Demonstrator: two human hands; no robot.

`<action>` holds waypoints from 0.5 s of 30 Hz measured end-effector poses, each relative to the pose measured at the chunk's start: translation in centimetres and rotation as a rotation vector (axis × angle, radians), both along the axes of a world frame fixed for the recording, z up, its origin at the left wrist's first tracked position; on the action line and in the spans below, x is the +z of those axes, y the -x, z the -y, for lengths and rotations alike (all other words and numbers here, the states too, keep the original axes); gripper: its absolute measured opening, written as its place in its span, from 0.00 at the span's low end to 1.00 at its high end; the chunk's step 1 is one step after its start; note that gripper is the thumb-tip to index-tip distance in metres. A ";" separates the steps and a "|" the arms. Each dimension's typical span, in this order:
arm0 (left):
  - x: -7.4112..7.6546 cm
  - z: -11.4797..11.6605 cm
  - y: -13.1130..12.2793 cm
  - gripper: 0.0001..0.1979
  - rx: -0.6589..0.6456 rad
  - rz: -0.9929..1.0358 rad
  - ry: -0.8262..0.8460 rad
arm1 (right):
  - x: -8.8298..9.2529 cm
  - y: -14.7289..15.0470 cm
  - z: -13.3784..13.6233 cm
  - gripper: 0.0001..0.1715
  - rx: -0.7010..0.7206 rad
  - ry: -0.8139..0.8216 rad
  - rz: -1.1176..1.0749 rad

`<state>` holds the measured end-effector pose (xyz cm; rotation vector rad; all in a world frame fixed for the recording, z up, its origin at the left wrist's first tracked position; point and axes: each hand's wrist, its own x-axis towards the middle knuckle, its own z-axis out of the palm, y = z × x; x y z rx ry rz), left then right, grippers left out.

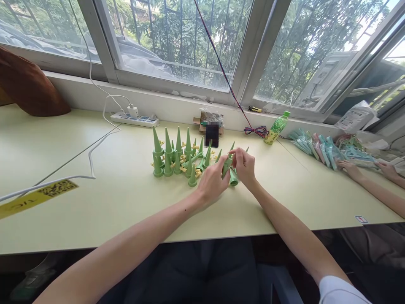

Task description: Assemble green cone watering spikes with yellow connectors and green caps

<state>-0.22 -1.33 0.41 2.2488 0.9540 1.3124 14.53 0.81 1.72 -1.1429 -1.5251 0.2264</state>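
My left hand (212,180) is closed around a green cone-shaped piece (226,166), held a little above the table. Close against it, my right hand (245,167) has its thumb and fingers pinched together at the piece's upper side; whatever sits between those fingertips is hidden. A hollow green cone (233,180) lies on its side just below both hands. To the left, several green cones (168,166) stand upright in rows, points up. Small yellow parts (198,172) show among them, and some other cones lie tipped over near my left hand.
Behind the cones are a dark phone (211,136) and a small cardboard box (199,122). A power strip (139,120), coiled wires (257,131) and a green bottle (277,128) line the window side. At right, another person's hand (351,170) touches bagged items (330,154). A white cable (91,158) crosses the left.
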 end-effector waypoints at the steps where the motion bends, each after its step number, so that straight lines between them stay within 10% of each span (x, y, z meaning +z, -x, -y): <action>1: -0.1 0.0 0.0 0.18 -0.019 0.005 -0.008 | 0.0 -0.1 -0.2 0.27 -0.033 0.008 0.016; 15: -0.5 0.9 -0.5 0.10 -0.180 -0.057 -0.186 | -1.1 -0.7 -1.6 0.15 0.113 0.132 0.328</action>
